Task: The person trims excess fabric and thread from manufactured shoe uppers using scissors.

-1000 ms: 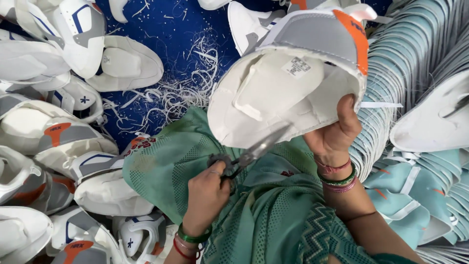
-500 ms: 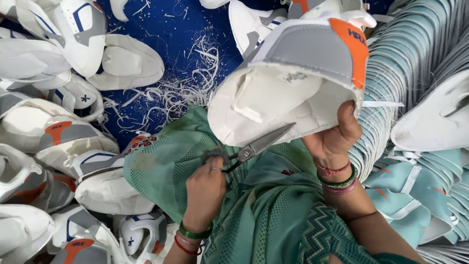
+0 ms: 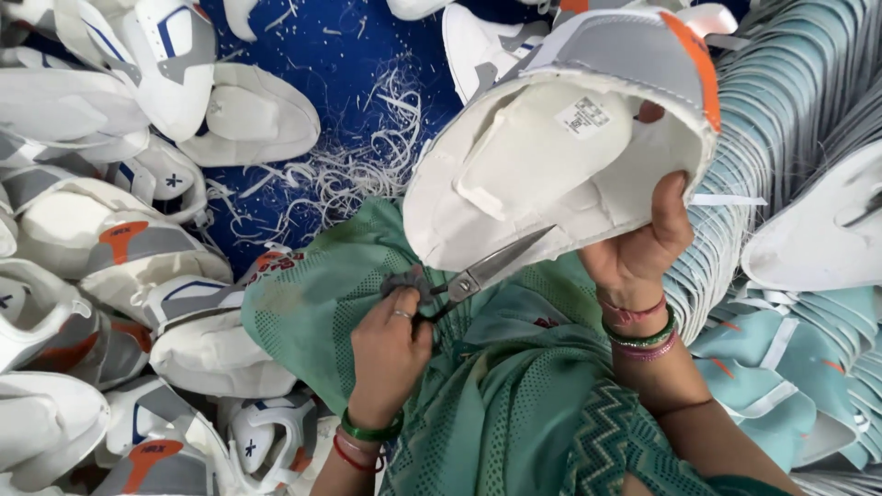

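Item one: your right hand point(image 3: 643, 243) grips the lower edge of a white-lined, grey and orange fabric shoe upper point(image 3: 570, 138), fingers curled tight around the rim, thumb up against the inside lining. The upper is held up above your lap, opening turned toward you.

Item two: your left hand point(image 3: 390, 344) is closed through the handles of a pair of steel scissors point(image 3: 478, 273); the blades point up to the right and meet the upper's lower edge (whether they are cutting cannot be told).

Item three: green patterned cloth point(image 3: 478, 404) covers your lap beneath both hands.

Item four: white thread trimmings point(image 3: 358, 156) lie scattered on a blue floor sheet point(image 3: 331, 55).

Item five: a heap of similar white shoe uppers point(image 3: 110, 239) lies to your left; stacked pale teal pieces point(image 3: 799, 101) to your right.
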